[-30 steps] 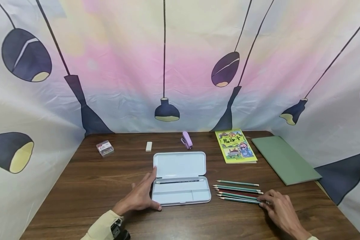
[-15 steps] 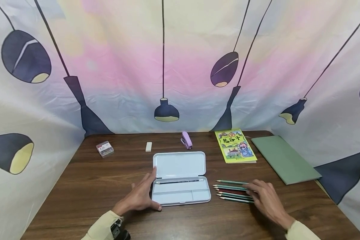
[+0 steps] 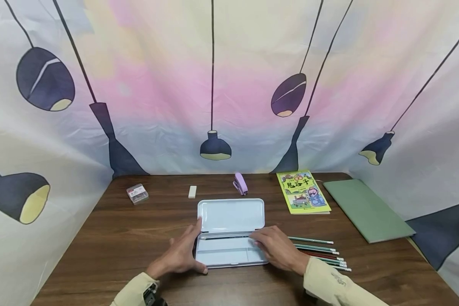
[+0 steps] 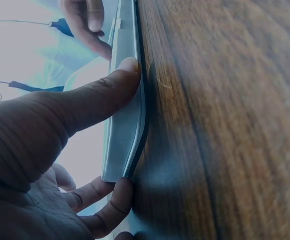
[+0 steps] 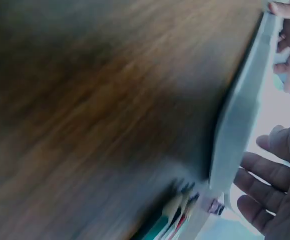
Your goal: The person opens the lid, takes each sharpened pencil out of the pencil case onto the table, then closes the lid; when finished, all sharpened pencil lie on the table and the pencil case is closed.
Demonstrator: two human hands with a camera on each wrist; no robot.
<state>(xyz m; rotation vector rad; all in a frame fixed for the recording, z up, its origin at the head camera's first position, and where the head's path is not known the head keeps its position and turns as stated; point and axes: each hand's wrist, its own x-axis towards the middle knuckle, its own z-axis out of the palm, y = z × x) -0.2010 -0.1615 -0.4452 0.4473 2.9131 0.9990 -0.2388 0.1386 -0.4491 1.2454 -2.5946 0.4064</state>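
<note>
An open white pencil case (image 3: 230,214) lies mid-table, with one dark pencil (image 3: 223,237) in its tray. My left hand (image 3: 179,253) grips the case's left edge, thumb pressed on the side wall (image 4: 127,100). My right hand (image 3: 277,248) hovers over the tray's right end, fingertips down by the dark pencil's end. In the right wrist view its fingers (image 5: 265,172) look loosely spread with nothing between them. Several coloured pencils (image 3: 321,253) lie in a row just right of the case, their left ends hidden behind the right hand.
Along the back of the wooden table (image 3: 118,238) sit a small clear box of clips (image 3: 137,194), a white eraser (image 3: 192,191) and a purple stapler (image 3: 239,183). A yellow book (image 3: 303,192) and a green notebook (image 3: 367,210) lie at the right. Printed curtains close in three sides.
My right hand has moved left, from the right ends of the loose pencils to the tray's right end. The left hand has stayed on the case's edge.
</note>
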